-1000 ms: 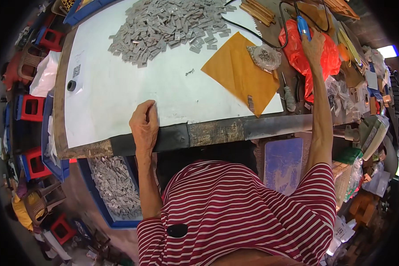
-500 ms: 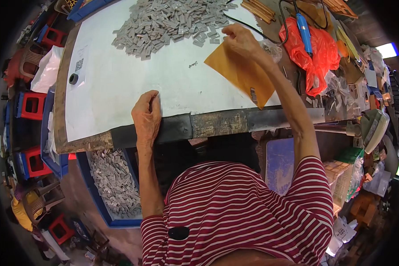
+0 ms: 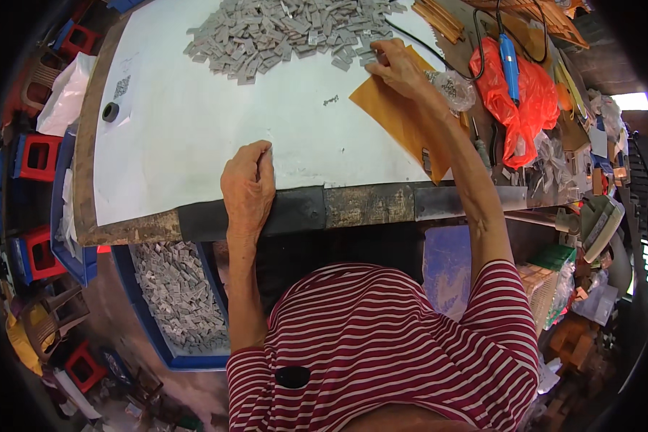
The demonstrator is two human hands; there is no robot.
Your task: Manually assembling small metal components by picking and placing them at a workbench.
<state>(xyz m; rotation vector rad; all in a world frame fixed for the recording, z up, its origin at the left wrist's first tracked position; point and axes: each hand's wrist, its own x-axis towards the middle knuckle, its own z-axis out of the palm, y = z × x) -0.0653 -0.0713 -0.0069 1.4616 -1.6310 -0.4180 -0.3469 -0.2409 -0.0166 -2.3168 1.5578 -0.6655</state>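
My left hand rests at the front edge of the white-covered table, fingers curled in and thumb pressed against them. Whatever they hold, if anything, is hidden. My right hand reaches across the table, thumb and forefinger apart, beside loose pieces at the right side of a big heap of small flat grey pieces. Beneath my right wrist and forearm lies a brown sheet. A few tiny dark bits lie left of the sheet.
A clear bag of small parts, a red plastic bag and a blue corded pen-shaped tool lie to the right. A black ring sits at far left. Under the table edge, a blue bin holds more grey pieces.
The whole view has shifted slightly, so table things appear farther right. My right hand has come a little closer to the loose grey pieces. My left hand keeps its curled shape.
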